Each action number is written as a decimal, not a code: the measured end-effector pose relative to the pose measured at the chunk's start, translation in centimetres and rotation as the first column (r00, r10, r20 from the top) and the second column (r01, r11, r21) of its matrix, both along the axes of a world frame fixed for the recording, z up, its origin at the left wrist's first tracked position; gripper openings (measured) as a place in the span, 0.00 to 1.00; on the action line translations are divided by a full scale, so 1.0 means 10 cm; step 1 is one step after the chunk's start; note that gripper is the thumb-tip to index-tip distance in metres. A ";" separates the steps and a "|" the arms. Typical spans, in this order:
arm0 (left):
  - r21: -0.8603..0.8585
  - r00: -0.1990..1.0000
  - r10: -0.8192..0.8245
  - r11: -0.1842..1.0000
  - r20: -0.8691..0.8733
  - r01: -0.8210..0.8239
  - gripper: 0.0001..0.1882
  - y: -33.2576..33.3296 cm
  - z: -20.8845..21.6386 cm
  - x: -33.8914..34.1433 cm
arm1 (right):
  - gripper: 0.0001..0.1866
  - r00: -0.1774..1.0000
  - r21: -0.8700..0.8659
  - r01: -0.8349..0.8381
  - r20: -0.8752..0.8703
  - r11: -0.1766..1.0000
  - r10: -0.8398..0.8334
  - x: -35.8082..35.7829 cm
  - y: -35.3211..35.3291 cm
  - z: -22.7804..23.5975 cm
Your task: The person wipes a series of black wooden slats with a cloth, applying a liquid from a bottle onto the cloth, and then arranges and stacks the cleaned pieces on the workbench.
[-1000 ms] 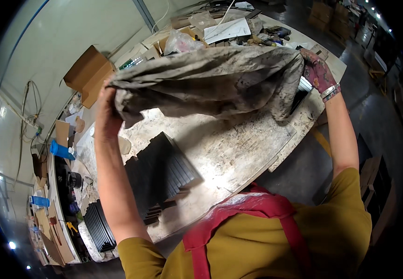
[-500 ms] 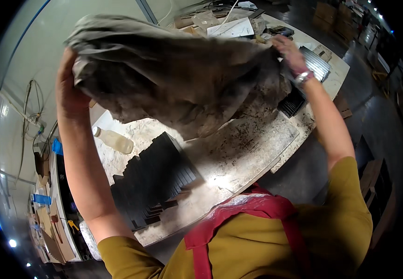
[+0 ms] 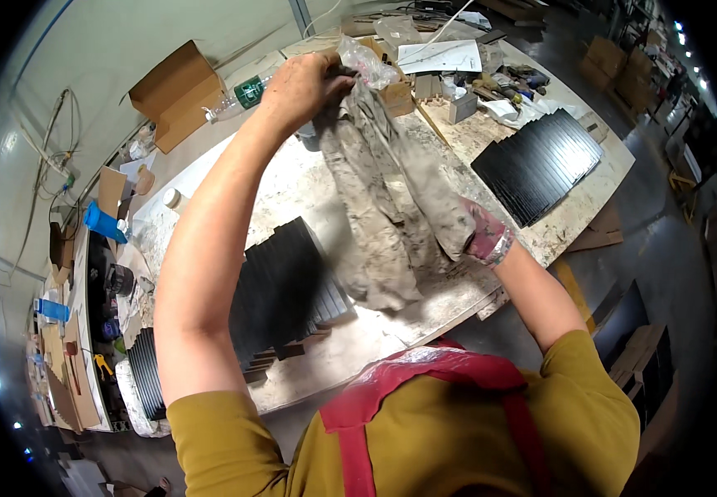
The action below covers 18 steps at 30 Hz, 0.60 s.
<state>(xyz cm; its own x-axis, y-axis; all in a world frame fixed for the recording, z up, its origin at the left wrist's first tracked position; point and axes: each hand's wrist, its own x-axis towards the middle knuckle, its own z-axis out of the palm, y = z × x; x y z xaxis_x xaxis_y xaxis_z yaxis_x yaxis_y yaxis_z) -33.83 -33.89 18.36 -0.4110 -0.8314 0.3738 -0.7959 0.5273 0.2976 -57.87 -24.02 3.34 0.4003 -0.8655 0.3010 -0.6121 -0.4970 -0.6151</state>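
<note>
A grey cloth rag (image 3: 372, 195), blotched with dark stains, hangs in loose folds above the worktable (image 3: 449, 290). My left hand (image 3: 305, 87) is closed on its bunched upper end. Lower and to the right, my right hand (image 3: 488, 234), purplish in colour, grips the rag's side, its fingers partly hidden by the fabric. Left of the rag lies a stack of black slats (image 3: 280, 282) with stepped ends, partly covered by my left forearm. A second fanned-out row of glossy black slats (image 3: 541, 166) rests beyond my right hand.
An open cardboard box (image 3: 178, 95) and a clear bottle with a green label (image 3: 238, 99) stand at the back left. A white-capped bottle (image 3: 174, 199) is mostly behind my left arm. Small blocks, plastic wrap and a white paper sheet (image 3: 440, 56) clutter the far end.
The rag was spread wide and raised across the table; now it hangs narrower and bunched. My left hand has moved right, and my right hand has come down toward me.
</note>
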 end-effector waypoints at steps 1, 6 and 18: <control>-0.119 0.989 -0.030 0.992 0.146 0.048 0.15 -0.01 0.02 0.04 | 0.31 0.999 0.093 0.025 -0.043 0.995 -0.021 -0.11 -0.03 0.03; -0.258 0.978 -0.051 0.961 0.204 0.104 0.22 -0.07 -0.38 0.52 | 0.36 0.627 0.102 -0.416 0.752 0.904 0.204 -0.24 0.08 0.54; 0.543 0.519 0.203 0.503 -0.831 0.673 0.30 0.95 -1.68 -0.61 | 0.24 0.904 -0.130 -0.066 0.412 0.989 0.114 -0.54 0.07 0.28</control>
